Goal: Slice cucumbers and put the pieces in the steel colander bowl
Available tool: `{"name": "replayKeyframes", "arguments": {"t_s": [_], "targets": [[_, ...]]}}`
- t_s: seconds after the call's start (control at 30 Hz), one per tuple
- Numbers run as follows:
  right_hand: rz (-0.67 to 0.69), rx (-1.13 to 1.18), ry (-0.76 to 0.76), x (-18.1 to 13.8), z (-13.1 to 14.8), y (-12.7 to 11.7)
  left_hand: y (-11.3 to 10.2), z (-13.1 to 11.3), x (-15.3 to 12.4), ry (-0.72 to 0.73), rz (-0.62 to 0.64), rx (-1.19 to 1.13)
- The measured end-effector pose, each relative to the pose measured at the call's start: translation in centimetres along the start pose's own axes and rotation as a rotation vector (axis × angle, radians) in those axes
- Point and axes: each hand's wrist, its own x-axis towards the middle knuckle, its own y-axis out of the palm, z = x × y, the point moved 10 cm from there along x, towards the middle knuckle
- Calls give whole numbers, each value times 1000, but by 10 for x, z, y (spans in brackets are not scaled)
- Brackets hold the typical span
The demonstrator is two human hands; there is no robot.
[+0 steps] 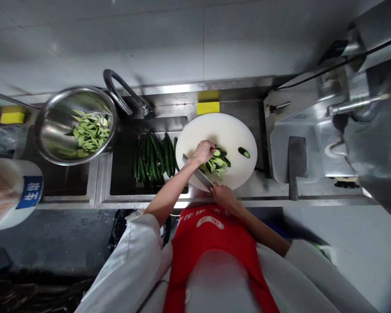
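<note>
On the round white cutting board (237, 130), my right hand (224, 195) grips the handle of a kitchen knife (202, 177). Its blade slants up and left, passing beneath my left wrist. My left hand (204, 152) has its fingers bunched against cut cucumber slices (218, 162), at the upper left of the pile; the wrist hides part of the blade. A short cucumber end piece (244, 152) lies apart to the right on the board.
Whole cucumbers (153, 158) lie in the sink left of the board, below a curved faucet (117, 89). A steel bowl (48, 134) holds cucumber slices. A yellow sponge (208, 108) sits behind the board. Rightward, a cleaver (297, 156) rests on a machine's tray (278, 152).
</note>
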Motion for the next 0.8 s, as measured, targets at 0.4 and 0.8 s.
{"name": "replayKeyframes", "arguments": {"t_s": [0.4, 0.8], "targets": [[-16, 37, 3, -1, 1, 1, -30, 25, 4, -199, -260, -333], [-102, 22, 179, 5, -33, -12, -46, 143, -159, -611, -813, -1079]]}}
